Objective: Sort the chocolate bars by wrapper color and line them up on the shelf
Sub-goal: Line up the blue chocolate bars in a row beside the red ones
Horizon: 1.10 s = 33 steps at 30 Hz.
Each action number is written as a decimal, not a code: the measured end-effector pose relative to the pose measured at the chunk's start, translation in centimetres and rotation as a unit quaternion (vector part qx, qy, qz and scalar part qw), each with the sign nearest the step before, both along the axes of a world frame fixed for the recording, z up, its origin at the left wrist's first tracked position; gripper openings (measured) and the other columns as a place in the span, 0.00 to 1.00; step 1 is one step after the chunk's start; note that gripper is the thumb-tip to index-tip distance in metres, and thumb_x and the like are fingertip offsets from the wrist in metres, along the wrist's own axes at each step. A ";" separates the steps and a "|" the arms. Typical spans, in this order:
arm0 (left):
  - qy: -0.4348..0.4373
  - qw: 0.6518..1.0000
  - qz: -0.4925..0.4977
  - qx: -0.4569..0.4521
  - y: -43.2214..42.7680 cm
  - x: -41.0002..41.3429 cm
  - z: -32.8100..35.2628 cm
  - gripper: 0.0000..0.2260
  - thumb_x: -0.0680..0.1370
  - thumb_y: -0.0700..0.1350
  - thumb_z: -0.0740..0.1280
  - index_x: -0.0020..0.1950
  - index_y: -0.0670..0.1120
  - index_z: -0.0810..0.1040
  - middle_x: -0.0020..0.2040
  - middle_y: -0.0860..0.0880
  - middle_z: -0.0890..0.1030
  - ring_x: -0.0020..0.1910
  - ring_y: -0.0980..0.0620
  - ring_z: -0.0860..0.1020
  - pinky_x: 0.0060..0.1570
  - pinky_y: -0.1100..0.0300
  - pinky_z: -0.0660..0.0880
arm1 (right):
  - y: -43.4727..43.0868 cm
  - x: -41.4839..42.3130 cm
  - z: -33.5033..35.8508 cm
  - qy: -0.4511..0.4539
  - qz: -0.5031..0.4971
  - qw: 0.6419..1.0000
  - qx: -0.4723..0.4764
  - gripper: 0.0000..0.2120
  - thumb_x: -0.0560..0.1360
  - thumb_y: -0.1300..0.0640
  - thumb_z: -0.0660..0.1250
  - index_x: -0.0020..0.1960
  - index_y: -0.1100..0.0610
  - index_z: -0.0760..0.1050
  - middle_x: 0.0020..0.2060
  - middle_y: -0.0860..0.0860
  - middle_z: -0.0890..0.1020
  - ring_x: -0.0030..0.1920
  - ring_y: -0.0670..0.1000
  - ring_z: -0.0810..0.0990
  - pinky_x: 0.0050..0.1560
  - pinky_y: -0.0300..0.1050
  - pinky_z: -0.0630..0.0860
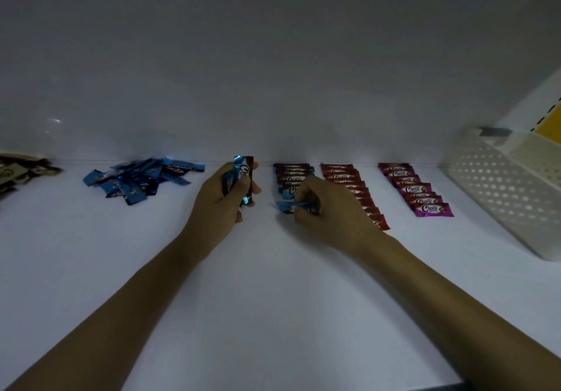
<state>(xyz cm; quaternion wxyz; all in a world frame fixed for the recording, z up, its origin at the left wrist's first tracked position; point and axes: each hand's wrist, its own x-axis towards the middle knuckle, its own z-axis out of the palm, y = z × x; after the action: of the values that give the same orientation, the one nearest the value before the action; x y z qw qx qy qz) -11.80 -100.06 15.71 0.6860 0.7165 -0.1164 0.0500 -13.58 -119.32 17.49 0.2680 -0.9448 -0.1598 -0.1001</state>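
Observation:
On the white shelf (273,269) my left hand (223,199) grips a small bunch of blue-wrapped chocolate bars (243,175), held upright. My right hand (328,208) pinches one blue bar (287,207) flat on the shelf at the near end of a blue row (290,175). Right of that lies a red row (349,184), partly hidden by my right hand, then a purple row (416,189). A loose heap of blue bars (139,179) sits to the left.
A white perforated basket (501,187) stands at the right, holding a pale box. Brownish wrapped bars (18,172) lie at the far left edge. The shelf's back wall runs just behind the rows.

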 end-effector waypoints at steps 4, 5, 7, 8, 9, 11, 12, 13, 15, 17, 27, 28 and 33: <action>-0.010 1.000 -0.001 0.020 -0.1 0.0 0.0 0.09 0.81 0.41 0.60 0.53 0.55 0.72 0.38 0.57 0.82 0.34 0.61 0.77 0.27 0.68 0.69 | 0.0 0.3 1.1 0.056 -0.013 0.989 0.136 0.05 0.72 0.65 0.69 0.45 0.56 0.78 0.36 0.43 0.76 0.33 0.35 0.74 0.34 0.29 0.68; -0.008 1.000 0.003 0.021 -0.1 0.0 -0.1 0.08 0.81 0.40 0.61 0.52 0.54 0.72 0.38 0.58 0.83 0.34 0.61 0.78 0.26 0.68 0.69 | -0.1 0.5 1.3 0.062 -0.020 0.985 0.159 0.06 0.73 0.66 0.68 0.45 0.56 0.79 0.36 0.43 0.76 0.33 0.35 0.75 0.34 0.28 0.69; -0.002 1.000 0.010 0.020 -0.2 0.1 -0.1 0.06 0.80 0.40 0.62 0.49 0.51 0.71 0.38 0.58 0.83 0.34 0.59 0.78 0.25 0.68 0.68 | -0.7 0.9 1.7 0.066 -0.037 0.979 0.187 0.06 0.75 0.66 0.66 0.46 0.56 0.77 0.39 0.49 0.80 0.38 0.40 0.79 0.36 0.30 0.73; -0.003 1.000 0.013 0.024 -0.2 0.1 -0.1 0.05 0.80 0.40 0.63 0.48 0.51 0.71 0.38 0.57 0.84 0.34 0.59 0.79 0.25 0.67 0.68 | -1.1 1.1 1.8 0.065 -0.042 0.980 0.183 0.05 0.75 0.65 0.65 0.47 0.56 0.77 0.41 0.52 0.81 0.41 0.46 0.81 0.38 0.33 0.76; -0.008 0.999 0.015 0.028 -0.2 0.1 -0.1 0.05 0.80 0.41 0.63 0.48 0.50 0.71 0.39 0.56 0.84 0.33 0.58 0.79 0.25 0.67 0.69 | -1.5 1.3 2.0 0.058 -0.043 0.984 0.160 0.04 0.75 0.64 0.66 0.49 0.57 0.77 0.43 0.54 0.82 0.43 0.49 0.82 0.40 0.36 0.77; -0.019 0.999 0.017 0.031 -0.3 0.0 0.0 0.05 0.79 0.40 0.64 0.47 0.50 0.73 0.39 0.54 0.83 0.32 0.59 0.78 0.25 0.68 0.69 | -2.1 1.5 2.4 0.041 -0.042 0.994 0.097 0.06 0.74 0.63 0.68 0.51 0.58 0.76 0.44 0.54 0.83 0.44 0.50 0.82 0.42 0.42 0.79; -0.021 0.999 0.018 0.028 -0.3 -0.1 0.1 0.05 0.79 0.40 0.64 0.47 0.50 0.73 0.38 0.54 0.83 0.31 0.59 0.78 0.25 0.69 0.69 | -2.2 1.6 2.6 0.039 -0.044 0.995 0.083 0.09 0.73 0.62 0.70 0.51 0.56 0.75 0.44 0.53 0.83 0.44 0.50 0.82 0.44 0.45 0.80; -0.022 0.999 0.019 0.024 -0.3 -0.2 0.1 0.05 0.79 0.39 0.65 0.47 0.50 0.74 0.37 0.55 0.83 0.30 0.60 0.78 0.25 0.70 0.69 | -2.1 1.6 2.7 0.039 -0.046 0.995 0.080 0.11 0.72 0.62 0.71 0.51 0.55 0.73 0.43 0.53 0.83 0.43 0.51 0.82 0.44 0.46 0.79; -0.020 0.999 0.020 0.015 -0.4 -0.2 0.2 0.06 0.78 0.39 0.65 0.48 0.50 0.75 0.36 0.56 0.83 0.29 0.60 0.78 0.25 0.72 0.69 | -1.8 1.8 2.9 0.034 -0.057 0.994 0.082 0.09 0.71 0.62 0.72 0.47 0.57 0.73 0.40 0.55 0.83 0.42 0.52 0.81 0.42 0.46 0.78; -0.020 1.000 0.020 0.011 -0.4 -0.3 0.3 0.07 0.78 0.38 0.65 0.48 0.50 0.76 0.35 0.57 0.83 0.29 0.60 0.78 0.25 0.73 0.69 | -1.6 2.0 2.8 0.036 -0.059 0.993 0.091 0.06 0.73 0.62 0.70 0.45 0.65 0.76 0.41 0.58 0.83 0.41 0.53 0.81 0.40 0.44 0.77; -0.020 0.999 0.028 0.008 -0.5 -0.4 0.3 0.10 0.79 0.36 0.63 0.50 0.52 0.75 0.44 0.50 0.82 0.32 0.63 0.78 0.27 0.73 0.69 | -0.9 1.9 2.2 0.073 -0.009 0.994 -0.078 0.13 0.73 0.56 0.71 0.57 0.54 0.80 0.48 0.48 0.82 0.45 0.44 0.77 0.53 0.39 0.74; -0.019 0.999 0.027 0.006 -0.5 -0.4 0.3 0.10 0.79 0.36 0.63 0.50 0.52 0.75 0.44 0.50 0.82 0.32 0.63 0.78 0.27 0.73 0.69 | -0.8 1.9 2.2 0.067 -0.008 0.993 -0.092 0.13 0.74 0.55 0.70 0.58 0.52 0.80 0.49 0.47 0.83 0.46 0.45 0.77 0.55 0.40 0.73; -0.018 1.000 0.024 0.009 -0.5 -0.3 0.3 0.10 0.79 0.36 0.63 0.51 0.51 0.75 0.44 0.50 0.81 0.33 0.64 0.78 0.27 0.73 0.69 | -1.4 1.9 1.4 0.014 -0.004 0.987 -0.160 0.14 0.76 0.46 0.66 0.59 0.46 0.79 0.51 0.45 0.83 0.52 0.49 0.78 0.58 0.46 0.69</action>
<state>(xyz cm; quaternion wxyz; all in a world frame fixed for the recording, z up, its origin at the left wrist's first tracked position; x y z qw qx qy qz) -12.08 -100.58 15.97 0.6761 0.7240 -0.1123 0.0783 -11.71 -120.72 18.85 0.1151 -0.9775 -0.1659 -0.0615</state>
